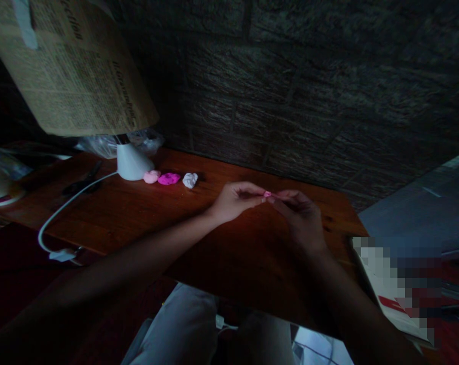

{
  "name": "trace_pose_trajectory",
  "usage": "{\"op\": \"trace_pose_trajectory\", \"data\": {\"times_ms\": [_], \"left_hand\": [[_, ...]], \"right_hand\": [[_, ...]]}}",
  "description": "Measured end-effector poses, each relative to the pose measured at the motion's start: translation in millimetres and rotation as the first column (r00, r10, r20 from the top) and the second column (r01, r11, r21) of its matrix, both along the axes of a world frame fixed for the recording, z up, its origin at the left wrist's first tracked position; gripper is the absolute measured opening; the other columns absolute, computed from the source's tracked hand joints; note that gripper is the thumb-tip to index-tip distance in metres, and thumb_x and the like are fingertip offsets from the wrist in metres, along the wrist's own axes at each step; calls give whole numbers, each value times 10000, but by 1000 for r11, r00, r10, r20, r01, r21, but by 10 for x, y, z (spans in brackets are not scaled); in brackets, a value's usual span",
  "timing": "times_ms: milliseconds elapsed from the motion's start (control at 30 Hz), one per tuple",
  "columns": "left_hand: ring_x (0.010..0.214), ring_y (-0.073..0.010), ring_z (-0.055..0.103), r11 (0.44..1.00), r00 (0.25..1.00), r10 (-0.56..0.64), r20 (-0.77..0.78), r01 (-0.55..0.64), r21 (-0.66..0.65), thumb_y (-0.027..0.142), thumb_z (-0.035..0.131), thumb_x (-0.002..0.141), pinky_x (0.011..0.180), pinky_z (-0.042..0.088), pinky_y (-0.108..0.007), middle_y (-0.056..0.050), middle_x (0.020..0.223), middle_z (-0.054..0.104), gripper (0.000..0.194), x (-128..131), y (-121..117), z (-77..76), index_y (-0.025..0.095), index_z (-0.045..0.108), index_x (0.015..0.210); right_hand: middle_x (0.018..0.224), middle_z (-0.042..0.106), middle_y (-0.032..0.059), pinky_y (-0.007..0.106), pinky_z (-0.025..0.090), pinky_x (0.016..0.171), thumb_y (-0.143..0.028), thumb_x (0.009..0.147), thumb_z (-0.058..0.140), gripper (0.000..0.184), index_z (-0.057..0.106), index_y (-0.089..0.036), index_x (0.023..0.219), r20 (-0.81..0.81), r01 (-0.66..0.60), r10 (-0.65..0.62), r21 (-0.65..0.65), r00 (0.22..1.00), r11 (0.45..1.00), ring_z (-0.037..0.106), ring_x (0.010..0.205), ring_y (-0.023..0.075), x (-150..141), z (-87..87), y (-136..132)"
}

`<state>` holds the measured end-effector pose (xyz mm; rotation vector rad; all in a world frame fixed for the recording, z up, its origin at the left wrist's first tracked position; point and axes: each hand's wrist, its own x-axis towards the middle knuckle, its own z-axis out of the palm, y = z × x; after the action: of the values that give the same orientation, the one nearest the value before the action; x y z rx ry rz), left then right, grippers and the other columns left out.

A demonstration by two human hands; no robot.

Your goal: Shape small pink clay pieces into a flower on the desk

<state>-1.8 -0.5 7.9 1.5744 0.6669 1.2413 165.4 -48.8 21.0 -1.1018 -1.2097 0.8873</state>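
Fingertips meet at small pink piece [267, 193] above wooden table [138, 210]

Newsprint-patterned lampshade [88, 76] fills the upper left of the frame, flaring over a smooth, pale, cone-shaped lamp base [132, 163], with crumpled clear plastic [100, 146] behind it. A white cable [64, 205] curves down toward the table's near edge. Just beside the base, left of center, a pale pink lump [152, 176] sits against a vivid magenta lump [169, 178], both rounded and soft-looking; a creased white lump [190, 180] rests a little apart to their right.

At center, the left hand [231, 203] pinches the small pink piece, thumb and forefinger closed on it, the tiny mass showing between the tips. From the right, the right hand [307, 218] brings its thumb and forefinger close together at the same spot; whether they grip the piece or only touch it cannot be told. The step in hand appears to be fine, two-handed fingertip work, and the next move seems to call for light, even pressure, since so small a piece could flatten or slip. Rough, dark, block-patterned wall [252, 101] spans the background to the upper right.
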Motion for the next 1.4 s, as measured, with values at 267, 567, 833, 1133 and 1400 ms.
{"op": "trace_pose_trajectory", "data": {"times_ms": [267, 567, 833, 1133, 1400], "left_hand": [[854, -158, 720, 999, 999, -24, 42, 25, -22, 225, 808, 716, 805, 568, -280, -69, 927, 786, 162, 11, 4, -14, 160, 777, 861], [898, -189, 718, 979, 991, -125, 43, 130, -157, 325, 778, 758, 691, 566, -265, -90, 997, 779, 262, -17, 1, 0, 170, 776, 969], [903, -187, 708, 976, 991, -97, 93, 113, -185, 339, 802, 738, 695, 563, -263, -94, 1003, 776, 284, -15, 38, -29, 163, 780, 960], [893, -187, 708, 974, 989, -85, 122, 108, -199, 345, 820, 714, 717, 564, -284, -97, 997, 777, 285, 15, 7, -18, 155, 782, 922], [878, -188, 711, 967, 984, -100, 146, 131, -217, 337, 836, 693, 733, 560, -296, -92, 963, 779, 282, 22, 0, -35, 144, 776, 889]], "right_hand": [[850, 752, 2, 366, 562, 835, -339, 700, 843, 208, 701, -243, 818, 45, 14, -16, 57, 999, 998, 695, 815, 176, 3, -35, 8], [834, 744, 1, 363, 560, 808, -339, 724, 817, 176, 701, -247, 819, 70, -1, -5, 79, 998, 997, 687, 791, 173, 8, -6, 5], [857, 762, 0, 310, 545, 695, -352, 752, 797, 183, 735, -258, 897, 41, -2, 2, 3, 999, 1000, 672, 743, 152, 35, 5, -3], [885, 768, -3, 367, 566, 847, -319, 730, 813, 170, 717, -255, 854, 28, -4, 2, 41, 1000, 999, 707, 837, 172, 18, -7, 5], [864, 754, 2, 350, 576, 798, -305, 756, 789, 157, 706, -252, 878, 107, 28, -41, 124, 993, 992, 700, 802, 164, 3, -34, -8]]}}
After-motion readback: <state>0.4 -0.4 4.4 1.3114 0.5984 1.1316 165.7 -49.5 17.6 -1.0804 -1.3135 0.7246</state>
